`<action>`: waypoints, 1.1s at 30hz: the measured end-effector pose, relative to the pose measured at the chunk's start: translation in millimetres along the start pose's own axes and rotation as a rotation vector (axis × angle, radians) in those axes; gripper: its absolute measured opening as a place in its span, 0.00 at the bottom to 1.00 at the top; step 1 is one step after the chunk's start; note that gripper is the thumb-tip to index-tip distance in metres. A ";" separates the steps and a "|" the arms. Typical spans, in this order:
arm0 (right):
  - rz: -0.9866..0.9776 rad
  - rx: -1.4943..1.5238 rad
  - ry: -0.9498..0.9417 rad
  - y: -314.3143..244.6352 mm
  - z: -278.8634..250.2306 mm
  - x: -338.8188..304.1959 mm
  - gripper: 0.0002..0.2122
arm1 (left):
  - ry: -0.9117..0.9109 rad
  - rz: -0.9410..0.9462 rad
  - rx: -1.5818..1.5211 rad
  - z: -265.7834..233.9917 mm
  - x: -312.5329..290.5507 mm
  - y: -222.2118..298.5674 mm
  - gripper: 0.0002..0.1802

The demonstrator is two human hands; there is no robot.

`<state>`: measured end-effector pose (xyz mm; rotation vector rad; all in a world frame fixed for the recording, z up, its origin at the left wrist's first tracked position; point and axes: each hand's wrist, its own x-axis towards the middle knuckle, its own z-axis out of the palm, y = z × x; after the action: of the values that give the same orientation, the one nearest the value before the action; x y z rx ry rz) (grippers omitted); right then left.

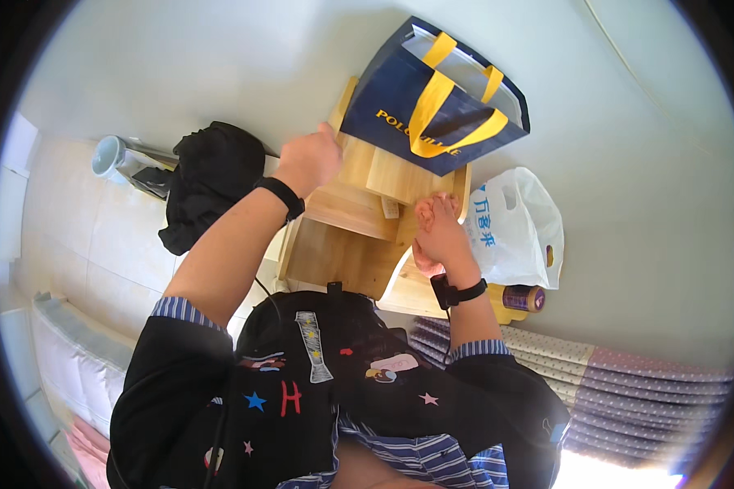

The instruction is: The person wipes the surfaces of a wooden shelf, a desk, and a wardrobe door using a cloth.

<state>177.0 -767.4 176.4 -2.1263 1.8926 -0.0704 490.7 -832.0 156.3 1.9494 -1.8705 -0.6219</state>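
Note:
My right hand (447, 236) is closed on a crumpled pink-orange cloth (425, 262), which bulges out beside the fingers. It is over the right side of a light wooden cabinet (334, 251) with open compartments. My left hand (311, 159) is at the cabinet's left edge, its fingers curled. Whatever it may grip there is hidden. On the cabinet top, beyond both hands, stands a navy paper shopping bag (387, 118) with yellow ribbon handles. Below the top, a drawer-like wooden front (355, 210) spans the space between my hands.
A white plastic bag (526, 232) stands right of the cabinet, beside a purple-labelled jar (522, 298). To the left are a black cloth bundle (212, 175) and a pale bin (108, 158) on the tiled floor. Dotted, pleated fabric (628, 379) lies at lower right.

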 end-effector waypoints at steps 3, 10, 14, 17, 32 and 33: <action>-0.146 -0.047 0.220 -1.8 16.8 9.5 0.21 | 0.020 0.010 -0.024 1.6 -0.1 -4.6 0.18; -0.773 -0.150 0.078 -93.8 31.8 76.1 0.10 | 0.008 -0.009 0.002 -8.6 -1.9 11.2 0.25; -0.629 0.111 -0.007 -147.6 31.2 76.3 0.16 | 0.037 0.035 0.053 -3.5 9.4 -0.3 0.26; -0.442 0.093 -0.117 -140.1 13.7 61.5 0.23 | -0.046 0.028 0.089 -10.1 11.1 3.4 0.27; -0.473 -0.559 -0.120 -26.0 33.4 51.8 0.13 | -0.087 0.072 0.200 6.8 22.4 -16.0 0.26; -0.522 -0.404 -0.083 -50.5 35.1 61.9 0.11 | -0.039 0.130 0.217 13.0 23.4 -29.5 0.26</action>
<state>242.1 -816.8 145.7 -2.7950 1.3428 0.3115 508.7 -853.3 127.9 1.9364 -2.1470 -0.4360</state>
